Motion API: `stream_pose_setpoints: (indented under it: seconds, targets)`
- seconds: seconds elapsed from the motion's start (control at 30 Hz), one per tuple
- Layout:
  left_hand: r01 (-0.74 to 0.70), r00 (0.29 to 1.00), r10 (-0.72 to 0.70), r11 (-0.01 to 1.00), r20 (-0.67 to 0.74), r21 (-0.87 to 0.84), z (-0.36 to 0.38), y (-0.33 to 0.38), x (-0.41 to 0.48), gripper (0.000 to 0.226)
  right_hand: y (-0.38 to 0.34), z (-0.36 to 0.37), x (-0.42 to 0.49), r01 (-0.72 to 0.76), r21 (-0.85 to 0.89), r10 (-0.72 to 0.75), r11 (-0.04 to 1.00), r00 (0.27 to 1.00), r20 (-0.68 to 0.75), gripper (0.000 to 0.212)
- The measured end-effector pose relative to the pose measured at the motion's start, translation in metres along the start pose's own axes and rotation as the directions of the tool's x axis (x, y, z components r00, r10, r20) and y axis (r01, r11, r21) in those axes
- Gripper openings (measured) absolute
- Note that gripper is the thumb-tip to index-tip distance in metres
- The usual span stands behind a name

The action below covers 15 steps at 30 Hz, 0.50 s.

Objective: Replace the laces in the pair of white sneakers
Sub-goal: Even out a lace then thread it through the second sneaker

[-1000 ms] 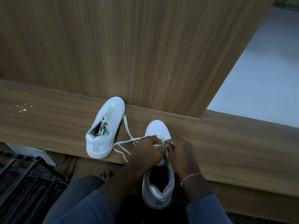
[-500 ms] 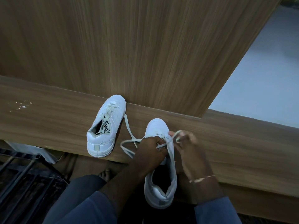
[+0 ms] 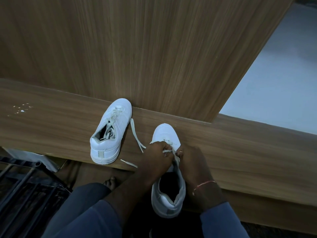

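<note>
Your left hand and right hand meet over the front of the smooth white low-top sneaker. Its toe rests on the brown wood-grain ledge and its heel hangs past the near edge. Both hands curl their fingers round the flat off-white lace, pinching it by the eyelets; which eyelet is hard to tell in this dim light. The lace's loose end trails left across the ledge. The second white sneaker stands to the left, toe touching the upright wooden panel.

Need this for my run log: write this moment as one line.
step: lacing near sneaker | left hand: pinches lace | right hand: pinches lace | far sneaker: laced, on ledge
</note>
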State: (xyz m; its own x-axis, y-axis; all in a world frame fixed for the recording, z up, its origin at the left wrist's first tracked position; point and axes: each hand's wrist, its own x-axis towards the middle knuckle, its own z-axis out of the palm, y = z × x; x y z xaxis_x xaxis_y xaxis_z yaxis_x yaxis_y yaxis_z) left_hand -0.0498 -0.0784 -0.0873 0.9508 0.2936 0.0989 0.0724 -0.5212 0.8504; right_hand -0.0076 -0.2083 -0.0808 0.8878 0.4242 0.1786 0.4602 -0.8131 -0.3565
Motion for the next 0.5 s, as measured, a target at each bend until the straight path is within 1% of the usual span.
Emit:
stream_pose_setpoints:
  seconds: [0.07,0.1,0.13,0.17,0.2,0.23,0.27,0.3,0.33,0.37,0.4,0.43,0.47,0.5]
  targets:
    - [-0.026,1.000,0.026,1.000,-0.006,0.004,-0.003,0.002,-0.002,0.010,-0.003,0.000,-0.002,-0.068,0.134,0.083,0.989,0.991,-0.109,0.026]
    - [-0.041,0.999,0.041,0.999,-0.012,0.007,-0.005,0.003,-0.003,0.010,-0.007,-0.005,-0.003,-0.125,0.256,0.168,0.959,0.974,-0.155,0.025]
    - [-0.054,0.998,0.054,0.999,-0.025,-0.001,-0.006,0.004,-0.004,0.010,-0.012,-0.013,-0.003,-0.185,0.435,0.284,0.881,0.943,-0.176,0.026]
    - [-0.057,0.998,0.056,0.998,-0.037,-0.015,-0.007,0.005,-0.004,0.010,-0.015,-0.022,-0.004,-0.226,0.710,0.435,0.667,0.892,-0.124,0.024]
    - [-0.055,0.998,0.054,0.998,-0.042,-0.025,-0.008,0.005,-0.005,0.011,-0.019,-0.029,-0.005,-0.168,0.950,0.517,0.264,0.856,0.007,0.020]
    - [-0.045,0.998,0.043,0.998,-0.041,-0.033,-0.007,0.005,-0.005,0.013,-0.024,-0.037,-0.007,-0.083,0.977,0.481,-0.199,0.860,0.171,0.014]
    - [-0.020,0.999,0.017,0.998,-0.046,-0.051,-0.006,0.005,-0.006,0.017,-0.026,-0.041,-0.009,-0.032,0.895,0.426,-0.445,0.871,0.243,0.009]
    - [0.017,0.998,-0.022,0.996,-0.063,-0.086,-0.005,0.004,-0.006,0.022,-0.025,-0.043,-0.010,-0.054,0.883,0.396,-0.467,0.879,0.264,0.006]
    - [0.053,0.994,-0.063,0.993,-0.088,-0.107,-0.004,0.003,-0.006,0.031,-0.022,-0.039,-0.010,-0.124,0.940,0.404,-0.319,0.879,0.253,0.007]
    - [0.079,0.990,-0.090,0.992,-0.112,-0.098,-0.004,0.002,-0.005,0.040,-0.018,-0.033,-0.010,-0.210,0.977,0.422,-0.025,0.884,0.200,0.010]
    - [0.095,0.987,-0.102,0.993,-0.127,-0.065,-0.003,0.001,-0.005,0.050,-0.014,-0.027,-0.010,-0.266,0.896,0.429,0.355,0.898,0.097,0.014]
    - [0.111,0.986,-0.114,0.993,-0.125,-0.032,-0.002,0.000,-0.004,0.058,-0.008,-0.020,-0.009,-0.240,0.696,0.360,0.677,0.932,-0.028,0.016]
    - [0.118,0.986,-0.119,0.993,-0.113,-0.019,-0.001,-0.001,-0.004,0.066,-0.002,-0.012,-0.008,-0.167,0.481,0.239,0.860,0.967,-0.091,0.016]
    - [0.124,0.988,-0.126,0.992,-0.090,-0.025,-0.001,-0.002,-0.004,0.074,0.002,-0.007,-0.008,-0.099,0.330,0.136,0.939,0.987,-0.089,0.015]
